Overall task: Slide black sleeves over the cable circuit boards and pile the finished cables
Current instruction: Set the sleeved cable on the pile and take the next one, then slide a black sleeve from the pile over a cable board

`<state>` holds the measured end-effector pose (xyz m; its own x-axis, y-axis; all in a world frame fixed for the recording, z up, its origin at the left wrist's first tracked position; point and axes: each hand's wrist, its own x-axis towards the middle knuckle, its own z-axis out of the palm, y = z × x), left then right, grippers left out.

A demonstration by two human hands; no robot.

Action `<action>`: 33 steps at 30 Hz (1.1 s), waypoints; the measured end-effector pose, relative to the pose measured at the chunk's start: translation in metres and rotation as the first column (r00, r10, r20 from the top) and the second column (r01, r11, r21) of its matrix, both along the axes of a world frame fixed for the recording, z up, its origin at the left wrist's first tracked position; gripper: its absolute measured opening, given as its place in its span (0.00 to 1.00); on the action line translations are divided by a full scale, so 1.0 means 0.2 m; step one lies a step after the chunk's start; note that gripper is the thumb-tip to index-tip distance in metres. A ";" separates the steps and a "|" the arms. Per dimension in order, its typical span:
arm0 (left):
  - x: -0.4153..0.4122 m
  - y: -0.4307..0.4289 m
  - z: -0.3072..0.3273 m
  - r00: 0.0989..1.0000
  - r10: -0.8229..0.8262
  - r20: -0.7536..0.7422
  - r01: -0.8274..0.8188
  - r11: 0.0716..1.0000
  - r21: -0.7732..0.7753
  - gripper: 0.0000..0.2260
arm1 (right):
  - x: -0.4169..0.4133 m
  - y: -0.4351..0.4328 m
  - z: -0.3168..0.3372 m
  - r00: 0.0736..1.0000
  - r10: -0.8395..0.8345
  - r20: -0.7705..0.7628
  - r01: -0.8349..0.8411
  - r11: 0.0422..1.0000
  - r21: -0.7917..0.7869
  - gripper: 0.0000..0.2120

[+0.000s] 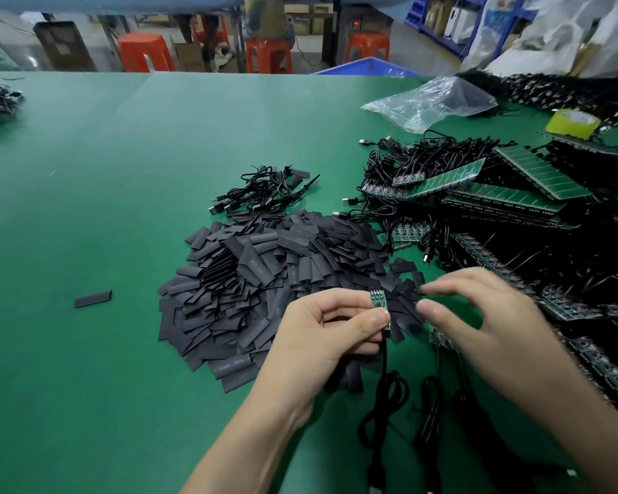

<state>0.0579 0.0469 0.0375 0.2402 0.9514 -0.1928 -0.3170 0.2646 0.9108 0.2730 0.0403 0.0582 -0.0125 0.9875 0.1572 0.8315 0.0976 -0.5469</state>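
1. Head view: a heap of black sleeves (272,272) fills the desk (104,172) centre, with a small pile of cables (264,190) behind it and circuit-board panels (478,187) crowding the right edge.
2. Left hand (322,336) pinches one circuit board (378,301) upright over the heap's near side.
3. Right hand (478,315) hovers just beside it, fingers loosely spread, holding nothing.

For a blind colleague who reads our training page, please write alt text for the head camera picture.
A person's left hand pinches a small green circuit board with its black cable hanging down, while the open right hand hovers beside it over a heap of black sleeves on a green table. A small pile of cables lies behind the heap.
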 end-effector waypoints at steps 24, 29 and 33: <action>-1.17 0.17 -0.20 -0.195 0.367 -0.910 -0.356 0.838 0.414 0.09 | -0.53 0.19 0.06 0.519 0.113 -0.847 -0.489 0.853 -0.186 0.12; -1.12 0.18 -0.18 -0.215 0.393 -0.894 -0.301 0.844 0.444 0.05 | -0.53 0.21 0.04 0.524 0.109 -0.845 -0.507 0.837 -0.207 0.14; -1.06 0.17 -0.15 -0.118 0.458 -0.881 -0.308 0.827 0.471 0.03 | -0.52 0.22 0.03 0.527 0.088 -0.845 -0.513 0.826 -0.234 0.16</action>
